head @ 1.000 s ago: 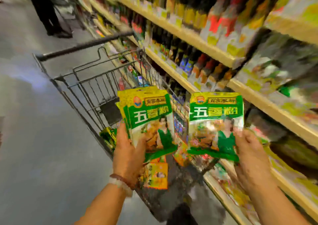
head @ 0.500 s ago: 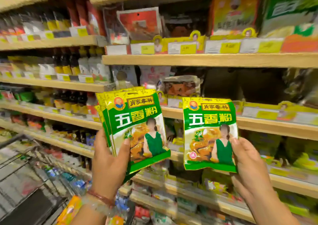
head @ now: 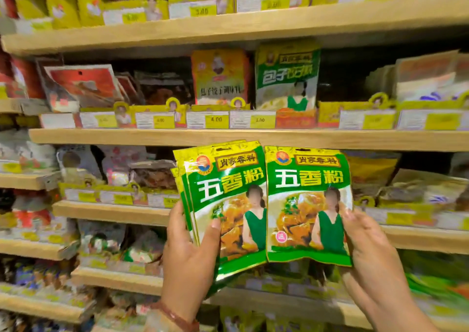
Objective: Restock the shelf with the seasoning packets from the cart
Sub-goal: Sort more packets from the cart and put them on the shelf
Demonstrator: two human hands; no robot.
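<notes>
Shelf unit [head: 228, 139]: wooden boards, yellow price tags along the edges, mixed packets, blurred at far left. Your left hand [head: 187, 263]: bracelet at the wrist, thumb pressed on the front and fingers curled behind a fanned stack of green five-spice packets [head: 225, 205], tilted right, held before the middle shelves. Single five-spice packet [head: 307, 205]: upright, its left edge touching the stack. Your right hand [head: 373, 255]: pinches that packet's right edge, thumb in front, fingers behind it.

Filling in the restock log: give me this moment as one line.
left hand: holds packet stack | right hand: holds single packet | both raised before shelf | none placed yet
</notes>
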